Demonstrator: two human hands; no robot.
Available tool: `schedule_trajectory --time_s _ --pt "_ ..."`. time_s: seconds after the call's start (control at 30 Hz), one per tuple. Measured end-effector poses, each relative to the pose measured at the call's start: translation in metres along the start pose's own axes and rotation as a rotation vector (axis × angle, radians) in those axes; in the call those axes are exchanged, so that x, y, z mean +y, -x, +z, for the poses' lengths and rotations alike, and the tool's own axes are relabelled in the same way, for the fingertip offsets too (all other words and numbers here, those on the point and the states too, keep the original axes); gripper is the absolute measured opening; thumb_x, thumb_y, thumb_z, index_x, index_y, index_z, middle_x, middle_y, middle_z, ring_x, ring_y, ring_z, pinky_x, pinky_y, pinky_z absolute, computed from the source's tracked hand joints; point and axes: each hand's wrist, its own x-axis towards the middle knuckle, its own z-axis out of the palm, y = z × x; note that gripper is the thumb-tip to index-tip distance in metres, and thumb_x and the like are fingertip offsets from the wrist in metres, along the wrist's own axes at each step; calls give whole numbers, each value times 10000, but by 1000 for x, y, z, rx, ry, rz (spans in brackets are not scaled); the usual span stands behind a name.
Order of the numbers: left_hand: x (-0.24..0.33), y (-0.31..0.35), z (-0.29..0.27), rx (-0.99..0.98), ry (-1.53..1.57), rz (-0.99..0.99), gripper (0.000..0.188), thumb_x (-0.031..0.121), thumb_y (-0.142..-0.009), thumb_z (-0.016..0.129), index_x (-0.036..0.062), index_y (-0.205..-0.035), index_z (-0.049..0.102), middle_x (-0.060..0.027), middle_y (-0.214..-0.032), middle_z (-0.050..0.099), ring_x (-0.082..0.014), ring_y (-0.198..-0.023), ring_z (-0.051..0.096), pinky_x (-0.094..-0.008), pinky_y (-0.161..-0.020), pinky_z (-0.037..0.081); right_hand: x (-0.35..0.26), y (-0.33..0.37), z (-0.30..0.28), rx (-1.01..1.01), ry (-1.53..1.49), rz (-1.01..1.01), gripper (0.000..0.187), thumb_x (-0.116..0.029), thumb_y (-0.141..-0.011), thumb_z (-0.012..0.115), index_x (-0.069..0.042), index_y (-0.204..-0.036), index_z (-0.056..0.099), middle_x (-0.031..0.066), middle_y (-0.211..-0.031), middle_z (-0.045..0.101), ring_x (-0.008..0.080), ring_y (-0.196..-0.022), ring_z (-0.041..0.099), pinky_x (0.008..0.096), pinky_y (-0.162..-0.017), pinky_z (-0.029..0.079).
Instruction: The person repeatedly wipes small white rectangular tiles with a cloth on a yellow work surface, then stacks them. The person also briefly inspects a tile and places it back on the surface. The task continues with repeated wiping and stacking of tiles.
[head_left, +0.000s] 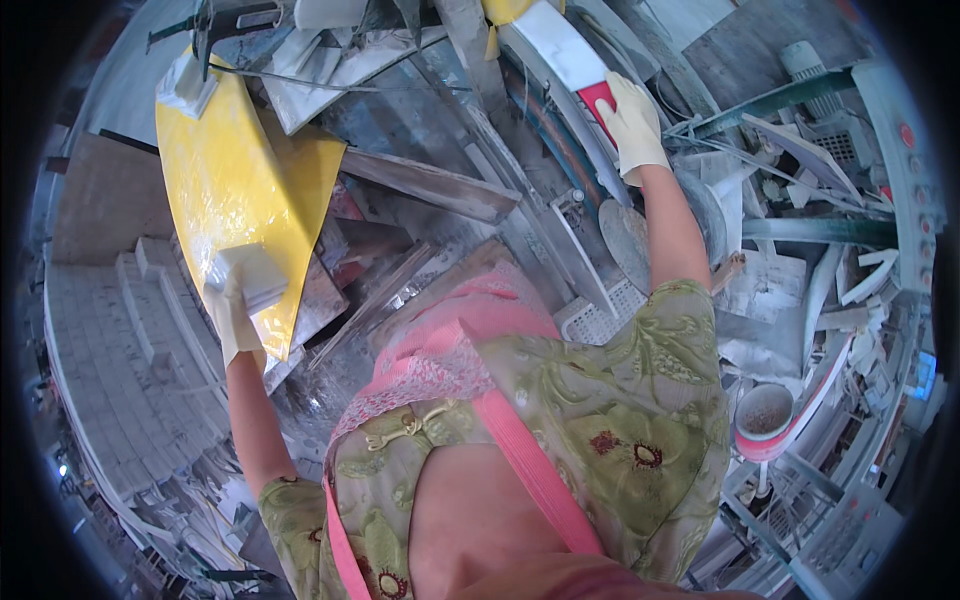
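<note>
My left hand, in a cream glove, grips a small stack of white tiles by its near left edge. The stack is over the lower part of a glossy yellow sheet. More white tiles lie at the sheet's far end. Far to the right, my gloved right hand lies with fingers stretched out along a red strip. Its fingertips are close to the near end of a white, grey-veined slab, which lies in line with the strip. The undersides of my right fingers are hidden.
Rows of stacked pale tiles fill the left side. A metal frame runs between me and the strip. To the right are a round disc, a green beam, a panel with buttons and a small bucket.
</note>
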Motion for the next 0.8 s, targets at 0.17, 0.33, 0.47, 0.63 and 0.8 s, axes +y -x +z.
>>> schedule_trajectory --time_s 0.17,0.33,0.47,0.63,0.8 --pt "-34 -36 -14 109 -37 98 772 348 -876 752 -75 -1426 414 -213 -1281 594 -282 -1142 620 -379 -956 519 2 -48 21 -248 177 -239 808 -202 -824 727 -61 -1539 376 132 -1593 401 261 -1482 356 458 -1196 312" --pt "-65 -73 -35 106 -165 134 732 362 -867 751 -92 -1376 488 -220 -1281 600 -290 -1133 624 -381 -939 512 -2 -57 45 -168 321 -324 704 -226 -857 696 -95 -1499 437 156 -1536 462 276 -1420 435 465 -1154 374" --pt "-56 -60 -23 111 -124 111 682 334 -870 759 -64 -1363 506 -190 -1252 624 -278 -1090 651 -380 -887 542 6 -66 23 -278 -20 11 490 -308 -941 603 -147 -1402 552 207 -1304 646 364 -1173 641 501 -1005 503" --pt "-26 -25 -3 62 84 114 480 300 -869 798 51 -1246 638 -69 -1093 701 -195 -1021 678 -369 -879 546 -72 -66 1 -251 -731 173 341 -325 -1023 549 -62 -1203 668 119 -919 730 303 -854 692 415 -810 533" --pt "-6 -4 -4 121 -208 71 640 470 -930 716 36 -1358 518 -137 -1255 630 -216 -1198 585 -387 -1021 458 -277 -2 32 -350 -1536 95 388 -273 -1042 574 53 -1234 655 74 -1109 706 114 -977 640 294 -891 489"
